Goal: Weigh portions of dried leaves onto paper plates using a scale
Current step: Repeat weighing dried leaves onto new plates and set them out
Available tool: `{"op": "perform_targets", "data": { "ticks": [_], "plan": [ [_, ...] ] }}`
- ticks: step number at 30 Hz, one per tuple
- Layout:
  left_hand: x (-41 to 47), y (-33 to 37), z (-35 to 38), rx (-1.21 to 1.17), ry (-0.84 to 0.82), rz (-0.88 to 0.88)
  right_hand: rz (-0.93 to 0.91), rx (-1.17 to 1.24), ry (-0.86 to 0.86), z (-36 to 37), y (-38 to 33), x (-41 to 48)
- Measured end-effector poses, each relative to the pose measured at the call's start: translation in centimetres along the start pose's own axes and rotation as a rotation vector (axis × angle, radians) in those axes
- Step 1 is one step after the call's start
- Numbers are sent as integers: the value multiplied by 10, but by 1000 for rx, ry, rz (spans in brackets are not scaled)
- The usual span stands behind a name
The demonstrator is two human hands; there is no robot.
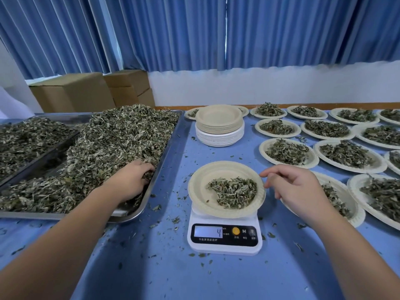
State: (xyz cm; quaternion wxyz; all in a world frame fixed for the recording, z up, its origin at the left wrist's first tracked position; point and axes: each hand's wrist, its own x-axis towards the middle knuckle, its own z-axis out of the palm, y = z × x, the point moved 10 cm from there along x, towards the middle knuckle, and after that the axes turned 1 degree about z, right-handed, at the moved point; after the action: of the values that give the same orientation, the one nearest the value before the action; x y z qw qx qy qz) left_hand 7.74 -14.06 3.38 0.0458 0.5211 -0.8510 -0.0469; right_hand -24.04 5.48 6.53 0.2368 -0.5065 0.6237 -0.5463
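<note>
Left hand: The left hand (132,180) is down in the big pile of dried leaves (121,137). Its fingers curl into the pile and grab a bunch. The fingertips are hidden in the leaves.
Right hand: The right hand (296,187) hangs loose with its fingers a bit curled, and it holds nothing. Its thumb and first finger are right at the rim of the paper plate (199,191). I cannot tell if they touch it.
Plate and scale: The paper plate sits on the white scale (225,245), between the two hands. A small heap of leaves (233,191) lies on the side nearer the right hand. The little screen shows 4.
Why so: I think the portion is too light, so the left hand fetches more. The right hand waits close by to steady the plate.
Tray: The metal tray (166,148) holds the pile. Its raised rim runs just beside the left hand's fingers, so the bunch must be lifted over it.
Open room: Bare blue table (151,267) lies between the tray rim and the plate. That gives the left hand a short way across.
Filled plates: Many filled plates (263,148) sit packed together beyond the right hand, and one lies under its wrist. There is little room on that side.
Spare plates: A stack of empty plates (219,126) stands farther out, ahead of both hands.
Watch out: The plate hangs over the scale's edges, so a push on its rim could tip it.
</note>
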Motion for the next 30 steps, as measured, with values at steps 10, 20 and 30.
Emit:
{"op": "perform_targets", "data": {
  "ticks": [10, 20, 30],
  "plan": [
    [-22, -10, -40, -59, 159, -36, 3, -48, 4, -3, -3, -1],
    [-36, -22, -53, -290, 191, -156, 9, -39, 17, -4, -1, -2],
    [-41, 30, -110, -499, 418, -52, 12, -13, 29, -8, -1, -1]
  ]
}}
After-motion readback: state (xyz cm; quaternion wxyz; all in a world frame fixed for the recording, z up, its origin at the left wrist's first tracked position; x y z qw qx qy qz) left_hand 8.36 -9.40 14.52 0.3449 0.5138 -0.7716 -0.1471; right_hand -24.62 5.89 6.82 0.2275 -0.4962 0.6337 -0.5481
